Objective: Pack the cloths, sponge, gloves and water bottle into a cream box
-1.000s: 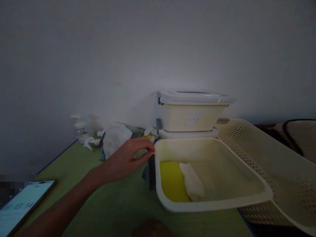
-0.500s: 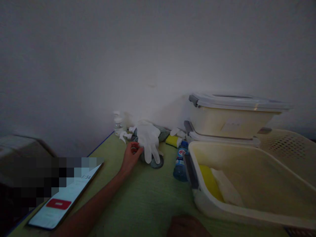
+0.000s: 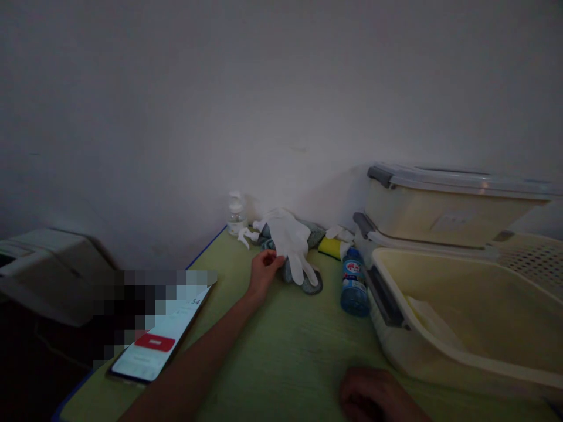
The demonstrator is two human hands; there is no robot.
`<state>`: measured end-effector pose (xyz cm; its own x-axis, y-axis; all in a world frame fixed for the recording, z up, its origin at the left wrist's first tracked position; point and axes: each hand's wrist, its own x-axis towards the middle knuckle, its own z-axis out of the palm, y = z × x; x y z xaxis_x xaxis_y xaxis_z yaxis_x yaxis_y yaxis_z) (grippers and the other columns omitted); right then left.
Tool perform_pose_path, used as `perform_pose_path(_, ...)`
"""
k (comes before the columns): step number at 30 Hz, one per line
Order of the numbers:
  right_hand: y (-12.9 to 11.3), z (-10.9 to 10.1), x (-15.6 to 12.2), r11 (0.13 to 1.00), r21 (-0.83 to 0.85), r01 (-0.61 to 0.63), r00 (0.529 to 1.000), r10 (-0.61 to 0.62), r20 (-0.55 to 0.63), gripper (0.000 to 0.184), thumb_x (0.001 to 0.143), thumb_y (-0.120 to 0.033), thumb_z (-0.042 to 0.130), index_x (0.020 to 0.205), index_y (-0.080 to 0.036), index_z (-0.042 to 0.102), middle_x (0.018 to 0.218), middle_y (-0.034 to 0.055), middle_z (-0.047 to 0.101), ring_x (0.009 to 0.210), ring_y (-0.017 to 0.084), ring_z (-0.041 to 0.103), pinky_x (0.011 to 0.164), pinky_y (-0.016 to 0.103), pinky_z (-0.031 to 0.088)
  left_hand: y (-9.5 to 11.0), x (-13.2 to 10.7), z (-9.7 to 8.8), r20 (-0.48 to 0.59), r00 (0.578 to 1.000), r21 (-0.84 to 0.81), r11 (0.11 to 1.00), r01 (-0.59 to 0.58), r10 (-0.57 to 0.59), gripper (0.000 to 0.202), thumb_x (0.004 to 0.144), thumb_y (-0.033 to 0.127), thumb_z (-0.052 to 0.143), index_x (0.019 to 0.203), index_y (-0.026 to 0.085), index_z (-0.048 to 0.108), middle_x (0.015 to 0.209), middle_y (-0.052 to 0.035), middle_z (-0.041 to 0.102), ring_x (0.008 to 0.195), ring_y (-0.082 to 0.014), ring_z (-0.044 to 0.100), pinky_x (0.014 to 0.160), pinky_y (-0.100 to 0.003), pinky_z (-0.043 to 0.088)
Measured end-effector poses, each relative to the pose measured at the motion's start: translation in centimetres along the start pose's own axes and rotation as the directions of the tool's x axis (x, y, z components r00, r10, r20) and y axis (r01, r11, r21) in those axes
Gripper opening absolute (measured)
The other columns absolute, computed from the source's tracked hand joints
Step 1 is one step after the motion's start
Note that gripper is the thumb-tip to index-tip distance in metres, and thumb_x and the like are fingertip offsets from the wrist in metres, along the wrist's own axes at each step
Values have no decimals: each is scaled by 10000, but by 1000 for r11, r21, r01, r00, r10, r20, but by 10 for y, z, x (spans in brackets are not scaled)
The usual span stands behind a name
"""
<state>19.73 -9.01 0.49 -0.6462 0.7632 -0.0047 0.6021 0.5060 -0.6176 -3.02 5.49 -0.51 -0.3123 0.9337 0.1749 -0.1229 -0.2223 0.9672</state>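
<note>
Glove (image 3: 290, 237), white, at the far edge of the table (image 3: 281, 351) by the wall, pinched by the left hand (image 3: 263, 271).
Draped over a grey cloth (image 3: 313, 285), between a spray bottle (image 3: 236, 214) and a sponge (image 3: 329, 247); a blue bottle (image 3: 354, 284) is set beside a tub (image 3: 461, 351) at right. The right hand (image 3: 373, 397) is rested on the near table, dim and cropped; its closure cannot be told.

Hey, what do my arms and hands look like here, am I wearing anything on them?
Both hands are bare. The left hand and its forearm show no sleeve, glove, watch or bracelet. The right hand is only partly in view, dim, also ungloved.
</note>
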Motion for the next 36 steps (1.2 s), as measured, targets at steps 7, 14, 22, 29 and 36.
perform_pose_path(7,-13,-5,29,963,196,-184,982,189,-6,69,751,-196,475,783,-192,536,661,-7,519,602,126,485,542,240,360,43,-10,-3,184,982,-283,959,13,41,286,518,283,748,532,169,486,830,-6,623,774,-144,571,704,-254,455)
perform_pose_path(14,10,10,47,591,805,-50,963,242,-117,892,691,-489,656,1361,-282,104,1108,96,576,704,160,604,573,288,441,69,-42,-7,663,745,-291,891,348,-74,429,502,398,817,617,161,478,621,42,556,536,-70,510,523,-185,414)
perform_pose_path(22,5,9,34,766,643,-19,912,276,-302,371,800,-363,579,1132,-226,485,721,-5,631,621,157,617,552,263,492,43,-62,4,896,391,177,977,119,-210,381,613,313,759,879,150,539,729,35,549,585,-72,494,539,-189,387)
perform_pose_path(29,1,5,24,924,-228,305,692,-380,-614,369,802,-87,485,1110,-286,532,926,28,681,802,153,675,691,226,547,55,-72,11,868,495,301,770,-562,22,180,691,51,582,846,141,602,844,-23,542,736,-135,527,652,-247,432)
perform_pose_path(36,-9,10,18,862,-356,361,685,-504,-526,508,814,2,400,1261,-234,346,1301,151,479,1072,152,591,788,240,541,97,-52,-22,28,624,456,546,-703,781,164,707,113,553,856,181,539,872,-18,573,851,-173,574,710,-301,489)
